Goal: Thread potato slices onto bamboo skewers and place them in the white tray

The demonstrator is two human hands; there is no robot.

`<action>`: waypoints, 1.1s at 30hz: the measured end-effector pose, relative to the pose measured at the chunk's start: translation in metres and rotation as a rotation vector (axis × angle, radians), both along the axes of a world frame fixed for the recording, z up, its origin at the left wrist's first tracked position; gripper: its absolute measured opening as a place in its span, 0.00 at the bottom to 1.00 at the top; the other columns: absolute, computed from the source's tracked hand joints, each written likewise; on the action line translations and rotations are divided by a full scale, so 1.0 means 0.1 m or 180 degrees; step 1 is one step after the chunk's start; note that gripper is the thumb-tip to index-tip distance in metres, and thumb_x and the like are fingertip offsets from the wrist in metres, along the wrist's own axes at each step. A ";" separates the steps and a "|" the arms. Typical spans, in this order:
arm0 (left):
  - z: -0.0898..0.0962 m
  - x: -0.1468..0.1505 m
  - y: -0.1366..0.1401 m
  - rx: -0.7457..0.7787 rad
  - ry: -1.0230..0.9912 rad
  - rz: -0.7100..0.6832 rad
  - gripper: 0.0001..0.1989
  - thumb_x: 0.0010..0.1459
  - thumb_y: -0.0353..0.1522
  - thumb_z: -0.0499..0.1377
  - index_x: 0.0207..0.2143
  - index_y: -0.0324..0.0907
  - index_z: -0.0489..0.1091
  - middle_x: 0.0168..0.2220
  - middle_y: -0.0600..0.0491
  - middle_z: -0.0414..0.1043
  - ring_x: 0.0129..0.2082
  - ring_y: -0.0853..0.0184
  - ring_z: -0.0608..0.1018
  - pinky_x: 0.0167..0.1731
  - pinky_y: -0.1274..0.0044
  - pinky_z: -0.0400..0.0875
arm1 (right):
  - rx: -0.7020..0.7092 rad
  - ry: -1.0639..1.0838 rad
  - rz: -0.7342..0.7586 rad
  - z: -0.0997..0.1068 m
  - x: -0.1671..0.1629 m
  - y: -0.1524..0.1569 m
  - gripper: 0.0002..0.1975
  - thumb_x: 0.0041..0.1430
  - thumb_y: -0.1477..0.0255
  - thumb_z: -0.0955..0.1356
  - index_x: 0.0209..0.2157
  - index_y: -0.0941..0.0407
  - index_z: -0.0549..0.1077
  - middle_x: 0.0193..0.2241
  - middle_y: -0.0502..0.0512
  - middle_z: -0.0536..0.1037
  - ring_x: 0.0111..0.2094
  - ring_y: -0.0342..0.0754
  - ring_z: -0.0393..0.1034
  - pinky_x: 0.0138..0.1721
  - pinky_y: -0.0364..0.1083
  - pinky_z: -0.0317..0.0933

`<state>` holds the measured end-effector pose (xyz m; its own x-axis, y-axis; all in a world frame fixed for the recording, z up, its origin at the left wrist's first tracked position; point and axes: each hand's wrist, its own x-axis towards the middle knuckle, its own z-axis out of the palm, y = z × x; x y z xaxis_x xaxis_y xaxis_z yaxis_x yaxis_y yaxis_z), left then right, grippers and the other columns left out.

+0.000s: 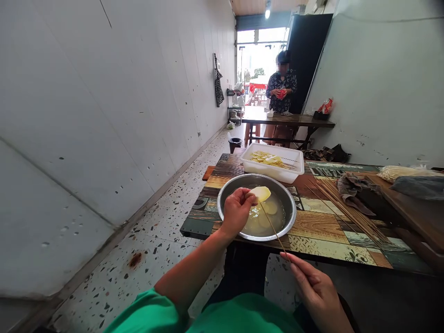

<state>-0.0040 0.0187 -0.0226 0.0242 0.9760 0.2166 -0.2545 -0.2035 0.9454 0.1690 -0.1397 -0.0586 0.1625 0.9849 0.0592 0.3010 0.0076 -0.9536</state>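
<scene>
Over a round metal basin (222, 203), my left hand (239, 208) pinches a pale yellow potato slice (262, 193). My right hand (314, 286), lower and to the right near the table edge, grips the end of a thin wooden skewer (272, 225). The skewer slants up to the slice, its tip meeting the slice's lower edge; whether it has pierced the slice I cannot tell. Cloudy water fills the basin, with several more slices (269, 208) in it.
A white plastic tub (284, 175) of skewered slices stands behind the basin. To the right lie many loose skewers (347, 208), a grey cloth (357, 189) and a wooden board (409, 203). Further back, a person (282, 88) stands behind another table (291, 120), holding something red.
</scene>
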 end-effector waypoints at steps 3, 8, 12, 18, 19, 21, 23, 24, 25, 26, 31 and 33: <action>-0.02 -0.01 -0.01 0.0122 0.0289 0.0056 0.11 0.50 0.35 0.63 0.34 0.40 0.67 0.29 0.56 0.73 0.29 0.70 0.77 0.36 0.77 0.73 | -0.0232 0.0566 -0.0079 0.00 -0.03 -0.02 0.20 0.54 0.57 0.71 0.42 0.55 0.81 0.32 0.57 0.82 0.34 0.50 0.77 0.37 0.44 0.70; -0.04 -0.03 0.00 0.0288 0.0636 0.0144 0.09 0.53 0.36 0.60 0.35 0.41 0.67 0.30 0.55 0.72 0.30 0.69 0.76 0.36 0.77 0.71 | -0.1098 0.2662 0.0189 0.01 -0.06 0.00 0.21 0.49 0.57 0.74 0.40 0.58 0.80 0.09 0.37 0.50 0.09 0.33 0.42 0.11 0.35 0.45; -0.05 -0.05 0.00 0.0332 0.0765 0.0184 0.10 0.53 0.37 0.60 0.36 0.42 0.67 0.31 0.55 0.73 0.32 0.68 0.77 0.36 0.77 0.71 | -0.0871 0.2309 0.0135 -0.07 -0.05 0.05 0.17 0.52 0.57 0.72 0.35 0.57 0.80 0.09 0.39 0.53 0.08 0.35 0.45 0.10 0.37 0.48; -0.04 -0.04 -0.03 0.0443 0.1013 0.0287 0.09 0.54 0.36 0.59 0.37 0.43 0.68 0.33 0.54 0.74 0.33 0.68 0.77 0.37 0.77 0.70 | 0.0647 -0.0396 -0.0466 -0.24 -0.08 0.09 0.13 0.53 0.62 0.70 0.37 0.52 0.83 0.34 0.60 0.83 0.36 0.57 0.78 0.41 0.50 0.70; -0.04 -0.04 -0.04 0.0488 0.1083 0.0315 0.09 0.55 0.36 0.59 0.37 0.43 0.68 0.33 0.54 0.74 0.33 0.68 0.77 0.36 0.77 0.70 | 0.0722 -0.0469 -0.0514 -0.24 -0.10 0.09 0.14 0.53 0.62 0.70 0.37 0.52 0.83 0.35 0.60 0.83 0.37 0.57 0.78 0.42 0.51 0.70; -0.02 -0.03 -0.06 0.0580 0.1198 0.0356 0.08 0.55 0.36 0.58 0.37 0.43 0.68 0.32 0.54 0.74 0.32 0.68 0.76 0.35 0.78 0.69 | 0.0556 -0.0060 -0.0427 -0.20 -0.13 0.08 0.14 0.53 0.61 0.70 0.38 0.53 0.83 0.32 0.59 0.82 0.33 0.54 0.78 0.37 0.49 0.71; -0.02 -0.02 -0.08 0.0630 0.1249 0.0340 0.08 0.56 0.35 0.58 0.37 0.43 0.67 0.32 0.54 0.74 0.32 0.69 0.76 0.35 0.78 0.69 | 0.0040 0.0961 -0.0183 -0.15 -0.15 0.07 0.16 0.53 0.58 0.70 0.36 0.55 0.81 0.20 0.53 0.77 0.20 0.45 0.71 0.24 0.43 0.68; -0.02 -0.02 -0.08 0.0622 0.1227 0.0311 0.08 0.55 0.35 0.58 0.37 0.42 0.67 0.31 0.54 0.74 0.32 0.69 0.76 0.35 0.78 0.69 | -0.0304 0.1554 -0.0026 -0.12 -0.15 0.07 0.17 0.53 0.57 0.71 0.35 0.56 0.80 0.14 0.47 0.69 0.13 0.41 0.62 0.16 0.40 0.62; -0.02 -0.01 -0.08 0.0585 0.1161 0.0271 0.08 0.55 0.35 0.59 0.37 0.42 0.67 0.31 0.55 0.73 0.31 0.69 0.76 0.35 0.78 0.69 | -0.0628 0.2098 0.0138 -0.10 -0.15 0.07 0.17 0.52 0.56 0.72 0.34 0.56 0.79 0.10 0.42 0.60 0.09 0.37 0.51 0.11 0.37 0.54; -0.03 0.00 -0.08 0.0518 0.1059 0.0225 0.08 0.54 0.35 0.59 0.36 0.42 0.67 0.30 0.55 0.73 0.31 0.69 0.76 0.35 0.78 0.70 | -0.0870 0.2521 0.0280 -0.09 -0.14 0.07 0.18 0.51 0.56 0.72 0.34 0.57 0.78 0.10 0.38 0.53 0.08 0.34 0.41 0.09 0.36 0.47; -0.03 0.03 -0.07 0.0054 0.0442 0.0004 0.11 0.50 0.36 0.62 0.32 0.41 0.65 0.28 0.56 0.71 0.29 0.69 0.76 0.35 0.77 0.72 | -0.0455 0.1615 0.0152 -0.12 -0.10 0.07 0.15 0.55 0.59 0.71 0.35 0.57 0.79 0.13 0.45 0.66 0.13 0.38 0.60 0.15 0.36 0.58; -0.02 0.03 -0.08 0.0009 0.0460 -0.0074 0.11 0.49 0.36 0.63 0.32 0.41 0.66 0.27 0.56 0.71 0.28 0.70 0.75 0.33 0.78 0.71 | 0.0193 0.0518 -0.0056 -0.16 -0.09 0.07 0.12 0.56 0.62 0.70 0.37 0.55 0.80 0.25 0.55 0.80 0.27 0.47 0.76 0.30 0.42 0.70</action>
<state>-0.0006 0.0111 -0.0242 0.0779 0.9742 0.2119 -0.1204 -0.2018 0.9720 0.1605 -0.1328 -0.0744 0.1919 0.9773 0.0898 0.1431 0.0626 -0.9877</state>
